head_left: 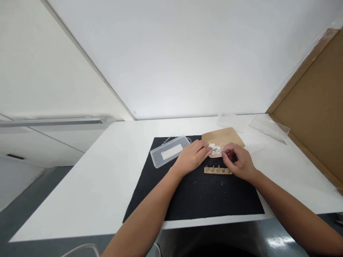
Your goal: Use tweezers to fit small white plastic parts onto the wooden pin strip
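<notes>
Table (80, 182) at far left: white, bare-topped there, with black mat (209, 203) farther in, speckled with a few pale crumbs. On the mat's far left part, a flat translucent case (157, 154), set at a slant, white label (172, 152) on top.

Next, left hand (195, 155), palm down, just right of the case. Fingers (202, 151) close together, tips at the edge of a small white heap. Thin dark rod (214, 149) beside those tips; cannot tell whether clamped.

White pieces (213, 145) between both hands: small, irregular, loosely piled on the near part of a tan sheet (223, 135), too small for finer shape. Nearer the body, a light wooden strip (215, 172) flat on the mat, bearing a row of five small grey uprights (218, 168), taller ones leftward.

Right hand (238, 160) over the strip's right end; thumb and forefinger curled toward each other, tips almost meeting at the heap's right edge. Cannot tell whether pinched on a piece.

Farther right, white gridded sheet (254, 147), clear plastic tray (270, 128), then tall brown cardboard (316, 103).
</notes>
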`<state>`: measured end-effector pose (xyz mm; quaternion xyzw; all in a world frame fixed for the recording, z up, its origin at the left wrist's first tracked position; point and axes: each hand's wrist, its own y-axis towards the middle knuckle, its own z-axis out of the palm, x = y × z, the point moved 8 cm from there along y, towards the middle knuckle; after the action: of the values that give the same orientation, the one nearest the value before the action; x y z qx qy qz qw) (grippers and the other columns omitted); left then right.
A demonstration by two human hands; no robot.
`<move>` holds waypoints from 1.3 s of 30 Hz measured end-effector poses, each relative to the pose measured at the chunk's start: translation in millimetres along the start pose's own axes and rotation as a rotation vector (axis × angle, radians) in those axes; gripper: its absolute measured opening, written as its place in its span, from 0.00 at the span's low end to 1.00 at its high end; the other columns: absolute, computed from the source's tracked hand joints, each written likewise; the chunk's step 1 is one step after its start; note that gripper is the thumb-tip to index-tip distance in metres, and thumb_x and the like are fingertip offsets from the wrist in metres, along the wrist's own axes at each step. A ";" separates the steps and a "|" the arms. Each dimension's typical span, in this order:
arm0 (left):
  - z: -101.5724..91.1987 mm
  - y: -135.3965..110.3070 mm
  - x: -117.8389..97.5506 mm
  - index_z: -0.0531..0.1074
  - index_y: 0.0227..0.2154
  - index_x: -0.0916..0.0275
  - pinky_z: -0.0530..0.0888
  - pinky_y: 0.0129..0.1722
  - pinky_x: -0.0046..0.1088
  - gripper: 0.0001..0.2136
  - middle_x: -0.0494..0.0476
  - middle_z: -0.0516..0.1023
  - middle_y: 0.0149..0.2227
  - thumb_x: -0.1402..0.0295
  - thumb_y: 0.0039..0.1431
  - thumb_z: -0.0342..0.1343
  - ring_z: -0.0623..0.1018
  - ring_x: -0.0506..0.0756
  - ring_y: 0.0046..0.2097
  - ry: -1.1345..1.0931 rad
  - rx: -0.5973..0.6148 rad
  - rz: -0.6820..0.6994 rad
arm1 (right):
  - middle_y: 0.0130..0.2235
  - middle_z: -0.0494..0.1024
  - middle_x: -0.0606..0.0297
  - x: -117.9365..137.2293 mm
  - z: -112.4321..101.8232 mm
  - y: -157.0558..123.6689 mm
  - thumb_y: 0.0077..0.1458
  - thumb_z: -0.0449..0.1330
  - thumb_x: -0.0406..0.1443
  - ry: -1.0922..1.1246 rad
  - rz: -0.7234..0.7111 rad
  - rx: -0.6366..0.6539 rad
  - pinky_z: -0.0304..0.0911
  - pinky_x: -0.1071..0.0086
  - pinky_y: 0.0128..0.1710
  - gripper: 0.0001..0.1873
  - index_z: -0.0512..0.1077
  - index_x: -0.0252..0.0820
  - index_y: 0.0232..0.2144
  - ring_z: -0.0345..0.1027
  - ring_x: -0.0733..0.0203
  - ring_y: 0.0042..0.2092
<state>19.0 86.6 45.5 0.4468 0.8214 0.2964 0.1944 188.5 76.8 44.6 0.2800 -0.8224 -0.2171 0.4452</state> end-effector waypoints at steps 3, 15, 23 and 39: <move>-8.2 -0.4 1.7 0.72 0.46 0.62 0.76 0.42 0.35 0.05 0.60 0.78 0.41 0.71 0.72 0.53 0.77 0.57 0.43 0.008 -0.090 -0.035 | 0.33 0.74 0.68 1.4 -1.6 0.9 0.64 0.60 0.33 -0.006 -0.006 -0.003 0.64 0.69 0.28 0.04 0.70 0.47 0.41 0.66 0.66 0.28; -46.9 -12.7 24.9 0.68 0.39 0.59 0.72 0.36 0.30 0.03 0.55 0.74 0.36 0.69 0.73 0.52 0.74 0.51 0.34 -0.003 -0.515 -0.364 | 0.35 0.77 0.67 0.3 -2.2 -0.4 0.65 0.59 0.34 -0.037 -0.009 -0.004 0.65 0.68 0.28 0.04 0.69 0.48 0.42 0.66 0.65 0.28; -40.6 -12.8 26.1 0.70 0.40 0.60 0.73 0.35 0.26 0.03 0.51 0.75 0.33 0.69 0.72 0.54 0.75 0.49 0.31 -0.002 -0.455 -0.376 | 0.35 0.77 0.67 -0.5 -0.2 0.9 0.65 0.59 0.34 -0.078 -0.018 0.019 0.64 0.69 0.28 0.04 0.69 0.48 0.42 0.67 0.65 0.29; -46.0 -10.1 30.1 0.73 0.52 0.58 0.73 0.33 0.25 0.11 0.49 0.73 0.32 0.72 0.70 0.52 0.72 0.47 0.28 -0.078 -0.435 -0.375 | 0.35 0.77 0.67 -7.3 5.2 -0.9 0.65 0.59 0.33 -0.103 -0.006 0.070 0.63 0.67 0.29 0.05 0.69 0.48 0.42 0.65 0.65 0.28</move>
<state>-30.0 93.4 71.6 0.2460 0.7987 0.4071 0.3687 187.5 81.4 37.1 0.2864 -0.8504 -0.2035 0.3917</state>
